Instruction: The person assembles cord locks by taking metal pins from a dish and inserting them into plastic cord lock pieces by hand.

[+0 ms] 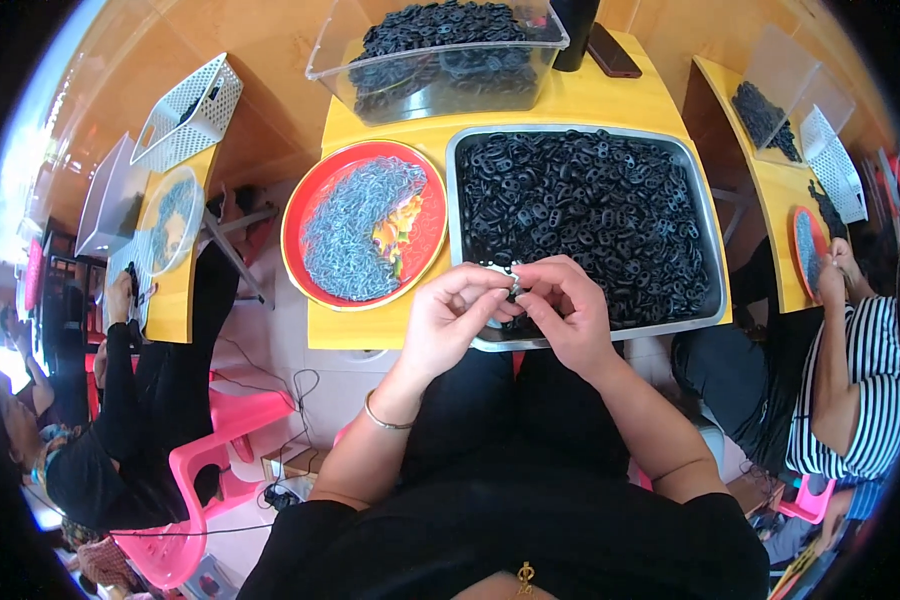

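My left hand (452, 316) and my right hand (569, 314) meet over the near edge of a metal tray (454, 215). Both are closed in a pinch, fingertips close together, on a small silver-and-black piece (515, 288); the fingers hide most of its shape. The tray is heaped with small black plastic pieces (585, 220), many with two holes. Left of the tray, a round red dish (295, 225) holds a pile of thin silvery wire pieces (355, 235), with its patterned bottom showing on the right side.
Behind them on the yellow table (375, 328) stands a clear bin (435, 62) of black pieces, with a dark cylinder (574, 35) and a phone (613, 52) beside it. Co-workers sit at side tables left (175, 310) and right (745, 170). A pink chair (192, 500) and cables lie left.
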A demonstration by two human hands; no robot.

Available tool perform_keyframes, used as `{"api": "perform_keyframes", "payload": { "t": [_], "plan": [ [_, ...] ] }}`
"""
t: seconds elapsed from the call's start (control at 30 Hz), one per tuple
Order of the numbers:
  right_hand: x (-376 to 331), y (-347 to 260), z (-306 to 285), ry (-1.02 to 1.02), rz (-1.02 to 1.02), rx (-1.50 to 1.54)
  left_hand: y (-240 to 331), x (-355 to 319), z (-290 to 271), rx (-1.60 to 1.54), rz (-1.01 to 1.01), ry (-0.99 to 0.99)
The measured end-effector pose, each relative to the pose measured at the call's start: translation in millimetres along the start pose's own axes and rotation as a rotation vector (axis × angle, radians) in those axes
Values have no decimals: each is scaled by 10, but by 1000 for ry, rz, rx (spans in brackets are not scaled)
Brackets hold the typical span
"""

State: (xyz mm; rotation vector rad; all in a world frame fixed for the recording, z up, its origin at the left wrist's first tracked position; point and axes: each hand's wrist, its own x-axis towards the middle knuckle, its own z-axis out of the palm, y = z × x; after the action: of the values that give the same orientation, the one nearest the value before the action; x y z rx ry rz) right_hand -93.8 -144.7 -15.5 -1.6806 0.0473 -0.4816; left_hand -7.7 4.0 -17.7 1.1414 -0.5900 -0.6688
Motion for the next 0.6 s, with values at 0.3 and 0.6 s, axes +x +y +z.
{"api": "perform_keyframes", "payload": {
  "t": [0.3, 0.6],
  "plan": [
    [-6, 59, 17, 20, -1, 37, -28, 12, 10, -76, 15, 31],
    [-22, 77, 42, 59, 44, -15, -28, 11, -20, -75, 22, 3]
  ]
}}
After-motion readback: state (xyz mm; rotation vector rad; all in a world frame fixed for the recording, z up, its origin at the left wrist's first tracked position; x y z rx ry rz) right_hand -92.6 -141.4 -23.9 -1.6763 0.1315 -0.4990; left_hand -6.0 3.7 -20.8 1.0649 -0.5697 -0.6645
